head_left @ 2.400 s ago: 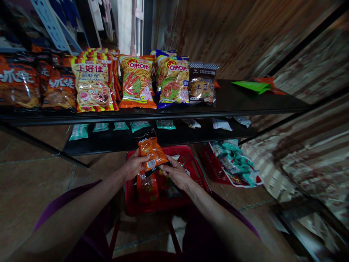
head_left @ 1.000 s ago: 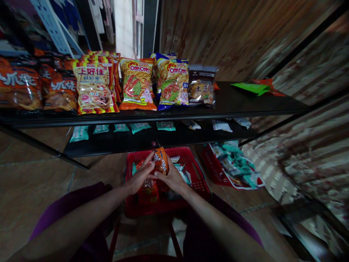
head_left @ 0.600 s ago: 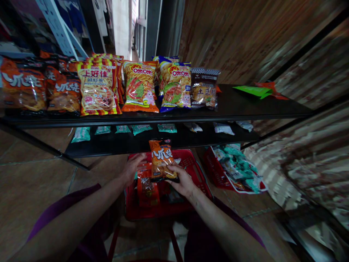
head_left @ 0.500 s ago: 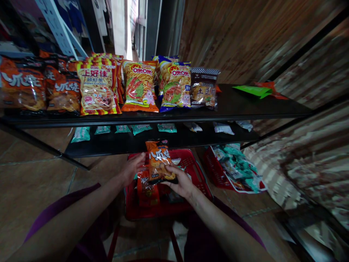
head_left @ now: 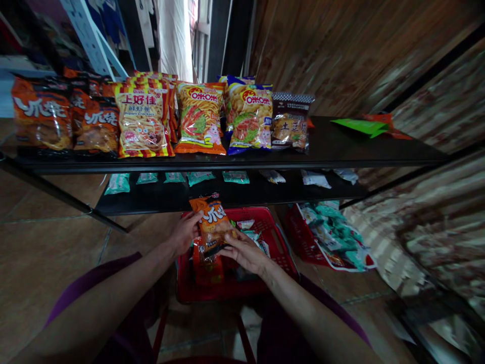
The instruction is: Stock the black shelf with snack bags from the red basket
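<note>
Both hands hold one small orange snack packet (head_left: 212, 222) above a red basket (head_left: 278, 253) on the floor. My left hand (head_left: 185, 231) grips the packet's left edge with fingers curled. On the packet's lower right side my right hand (head_left: 244, 248) is closed. The packet's front, with white characters, faces me and leans to the left. More orange packets (head_left: 206, 260) lie in the basket under my hands.
A black two-level shelf (head_left: 341, 151) stands in front. Large snack bags (head_left: 144, 121) line its top, small teal packets (head_left: 199, 177) its lower level. A second red basket (head_left: 303, 235) with teal packets sits at right. A wooden wall rises behind.
The packet was turned over so its printed front faces me. My left hand let go briefly, then took the packet's left edge again. The view shifted slightly left.
</note>
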The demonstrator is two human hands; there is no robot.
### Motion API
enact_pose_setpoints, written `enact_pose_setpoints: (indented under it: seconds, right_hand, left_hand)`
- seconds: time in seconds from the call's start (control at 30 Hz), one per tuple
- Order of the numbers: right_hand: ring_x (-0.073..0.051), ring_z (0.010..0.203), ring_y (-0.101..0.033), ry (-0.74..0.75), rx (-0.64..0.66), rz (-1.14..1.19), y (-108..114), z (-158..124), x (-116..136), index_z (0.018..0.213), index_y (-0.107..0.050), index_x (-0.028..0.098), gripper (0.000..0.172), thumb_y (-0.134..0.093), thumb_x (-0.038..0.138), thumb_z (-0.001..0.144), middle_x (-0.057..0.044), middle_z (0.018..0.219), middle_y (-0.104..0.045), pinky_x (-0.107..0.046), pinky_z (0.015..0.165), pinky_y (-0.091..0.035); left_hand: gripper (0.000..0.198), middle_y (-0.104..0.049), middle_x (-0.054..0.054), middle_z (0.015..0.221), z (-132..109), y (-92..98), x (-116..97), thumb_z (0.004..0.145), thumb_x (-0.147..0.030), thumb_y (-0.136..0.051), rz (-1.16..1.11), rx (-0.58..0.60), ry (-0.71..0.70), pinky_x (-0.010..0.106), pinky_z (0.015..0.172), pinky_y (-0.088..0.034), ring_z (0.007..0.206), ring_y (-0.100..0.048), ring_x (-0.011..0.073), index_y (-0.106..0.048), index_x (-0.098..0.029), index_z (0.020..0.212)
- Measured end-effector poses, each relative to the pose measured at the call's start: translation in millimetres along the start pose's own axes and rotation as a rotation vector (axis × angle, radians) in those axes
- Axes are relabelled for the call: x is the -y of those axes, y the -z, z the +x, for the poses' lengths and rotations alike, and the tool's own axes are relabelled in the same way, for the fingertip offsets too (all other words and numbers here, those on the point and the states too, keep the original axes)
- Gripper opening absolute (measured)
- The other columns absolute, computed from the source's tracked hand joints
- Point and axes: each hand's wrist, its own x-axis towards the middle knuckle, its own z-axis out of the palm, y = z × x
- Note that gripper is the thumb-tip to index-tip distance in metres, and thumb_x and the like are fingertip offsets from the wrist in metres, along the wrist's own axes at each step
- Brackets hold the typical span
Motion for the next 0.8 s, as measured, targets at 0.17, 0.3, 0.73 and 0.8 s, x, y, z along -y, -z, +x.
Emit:
enact_pose_setpoints:
  seconds: [0.17, 0.3, 0.73, 0.8]
  right_hand:
    - [-0.015, 0.073, -0.071, -0.013, -0.130, -0.007, 5.9, 2.4, -7.6, 0.096, -0.062, 0.016, 0.047, -0.086, 0.026, 0.057, -0.002, 0.084, -0.072, -0.032, 0.079, -0.057]
    - [-0.015, 0.069, -0.071, -0.030, -0.226, 0.009, 8.1, 4.0, -15.2, 0.087, -0.063, 0.014, 0.043, -0.087, 0.026, 0.054, -0.003, 0.076, -0.072, -0.028, 0.071, -0.058]
    - [-0.010, 0.053, -0.065, -0.043, -0.243, 0.009, 1.4, 2.4, -12.8, 0.073, -0.063, 0.014, 0.038, -0.089, 0.022, 0.047, 0.000, 0.064, -0.070, -0.019, 0.053, -0.055]
    - [-0.010, 0.053, -0.065, -0.031, -0.253, 0.002, 1.6, 2.0, -13.0, 0.074, -0.064, 0.014, 0.038, -0.089, 0.022, 0.046, 0.000, 0.064, -0.070, -0.019, 0.052, -0.054]
  left_hand:
    - [0.020, -0.072, 0.009, 0.082, 2.2, -1.9, -4.2, 0.085, -0.028, -0.060, 0.001, -0.121, 0.015, 0.027, 0.064, -0.054, 0.068, -0.068, 0.0163, -0.062, -0.013, 0.097]
    - [0.021, -0.072, 0.009, 0.083, 4.9, -1.5, 1.0, 0.083, -0.028, -0.062, -0.034, -0.109, 0.014, 0.028, 0.066, -0.055, 0.069, -0.068, 0.0160, -0.062, -0.013, 0.099]
    - [0.030, -0.072, 0.007, 0.082, 12.1, -12.5, 1.4, 0.077, -0.034, -0.070, -0.057, -0.126, -0.030, 0.027, 0.062, -0.056, 0.067, -0.068, 0.0153, -0.062, -0.013, 0.096]
    - [0.032, -0.072, 0.007, 0.085, 12.2, -12.2, 0.9, 0.075, -0.035, -0.072, -0.049, -0.113, -0.040, 0.027, 0.061, -0.056, 0.067, -0.068, 0.0155, -0.062, -0.014, 0.097]
